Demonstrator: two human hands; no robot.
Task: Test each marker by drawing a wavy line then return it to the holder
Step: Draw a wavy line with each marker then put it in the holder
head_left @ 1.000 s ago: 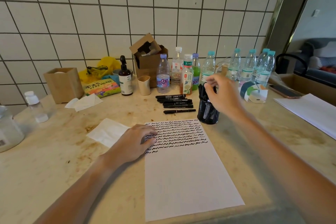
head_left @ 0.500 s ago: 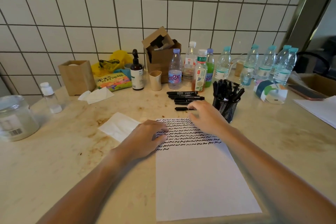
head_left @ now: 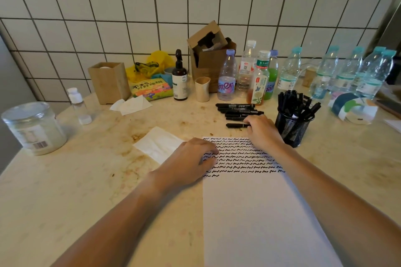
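Right hand (head_left: 261,129): fingers are curled onto the nearest loose marker (head_left: 236,125); a firm grip cannot be told.
Left hand (head_left: 191,163): laid flat, fingers relaxed, on the paper (head_left: 256,212).
Holder (head_left: 291,129): filled with markers.

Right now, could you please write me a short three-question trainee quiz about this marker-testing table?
1. True or false: the left hand rests on the white paper sheet covered in wavy lines.
2. Which does the right hand touch? A) the black mesh holder B) the nearest loose black marker C) the brown pump bottle
3. Fill in: the loose markers lie ___ of the holder, from the person's view.

Key: 1 true; 2 B; 3 left.
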